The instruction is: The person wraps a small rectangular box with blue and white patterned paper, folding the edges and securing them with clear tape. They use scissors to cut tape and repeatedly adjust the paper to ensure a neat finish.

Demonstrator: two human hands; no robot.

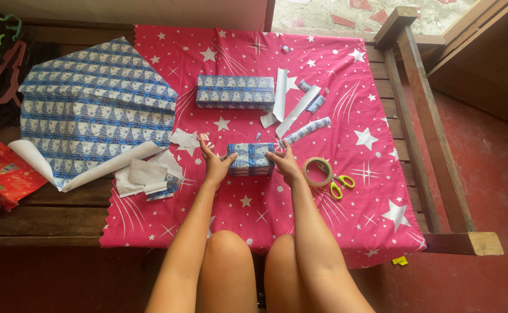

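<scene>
Near the front edge of the table point(51, 217), the left hand point(215, 164) and right hand point(286, 164) are gripping both ends of the small wrapped box point(250, 159)

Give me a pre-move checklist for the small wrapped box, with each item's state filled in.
1. Left hand on small wrapped box: ok, at its left end.
2. Right hand on it: ok, at its right end.
3. Box flat on the red star cloth: ok.
4. Tape roll near the right hand: ok.
5. Scissors beside the tape: ok.
6. End flaps sealed: cannot tell, hands cover them.
</scene>
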